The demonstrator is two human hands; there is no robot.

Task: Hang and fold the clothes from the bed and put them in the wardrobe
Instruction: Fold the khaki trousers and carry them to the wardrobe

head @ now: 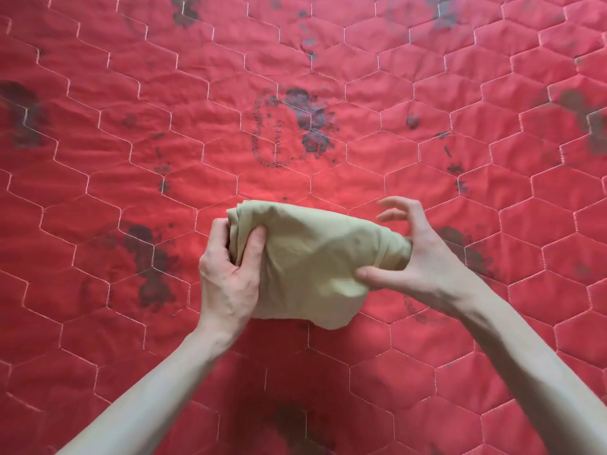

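Note:
A pale olive-green garment point(308, 257) is folded into a thick bundle and held just above the red quilted bedspread point(131, 159). My left hand point(230, 267) grips the bundle's left end, thumb on top and fingers wrapped behind it. My right hand point(414, 254) holds the right end, with the thumb pressed under the lower fold and the palm against the cloth. Its index and middle fingers are lifted and curled in the air. A loose flap of the garment hangs down at the bottom middle.
The bedspread fills the whole view, with white hexagon stitching and dark floral prints point(308, 123). No other clothes, hangers or wardrobe are in sight.

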